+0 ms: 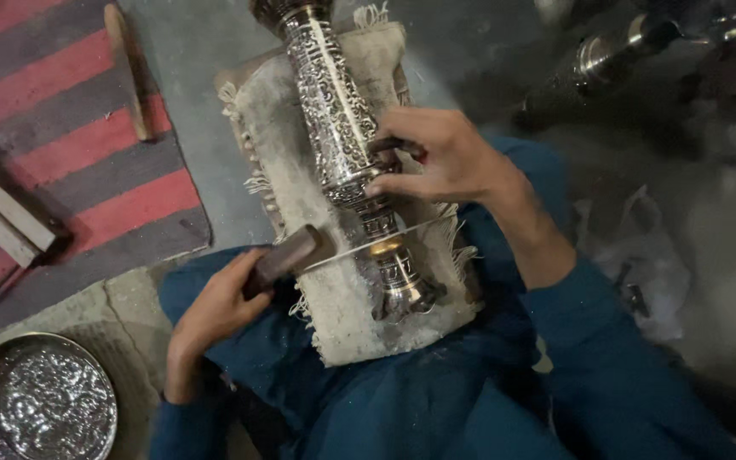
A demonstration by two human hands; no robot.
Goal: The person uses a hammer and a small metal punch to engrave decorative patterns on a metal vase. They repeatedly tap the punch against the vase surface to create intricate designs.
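Mid-strike: the left hand (219, 302) clamps a wooden mallet (287, 255) while the right hand (440, 158) fingers pinch the embossed silver column (338, 119) beneath them, so the next blow needs steady aim.

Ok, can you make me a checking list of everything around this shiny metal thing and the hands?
Surface: a dusty, frayed cloth pad lies across the person's lap, over blue clothing.
Job's things: an engraved silver metal column lies lengthwise on the pad, with a thin flange near its lower end.
Clutter: an embossed silver plate, wooden sticks on a red and grey striped mat, a crumpled plastic bag.
Hands: left hand grips a dark wooden block held against the flange; right hand rests on the column, steadying it.
Cables: nothing seen.
Surroundings: grey concrete floor; more metal pieces top right, dim.
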